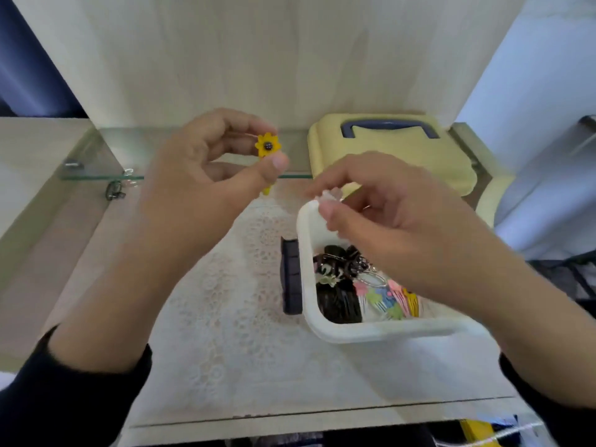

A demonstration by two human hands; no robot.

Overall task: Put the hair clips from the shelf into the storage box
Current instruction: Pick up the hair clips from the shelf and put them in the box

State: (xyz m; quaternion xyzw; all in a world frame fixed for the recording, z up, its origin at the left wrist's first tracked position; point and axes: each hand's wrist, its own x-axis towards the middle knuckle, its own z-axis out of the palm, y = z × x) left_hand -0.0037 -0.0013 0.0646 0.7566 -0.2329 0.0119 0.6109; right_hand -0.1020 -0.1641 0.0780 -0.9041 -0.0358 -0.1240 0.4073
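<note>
Both hands are loaded here! The left hand (206, 175) pinches a yellow sunflower clip (268, 146) between thumb and fingertips. It holds the clip up in front of the glass shelf (93, 156), well left of the storage box (371, 332) and not over it.

The right hand (393, 227) hovers above the box's far-left corner, thumb and forefinger closed on a small pale clip (330, 195). That clip is blurred, so I can't tell its shape.

The box sits open on the lace cloth (225, 301) covering the table, with dark and pastel hair pieces (361, 285) already inside. Its yellow lid (387, 156) lies behind it.

This looks like the drop-off step, with 2 clips in hand. The right hand only needs to part its fingers and the pale clip should fall in. The left hand has further to go: right, past the rim, then release.

At the shelf's left end, 2 small items (117, 187) may be clips left to collect, but they're too small to be sure.
</note>
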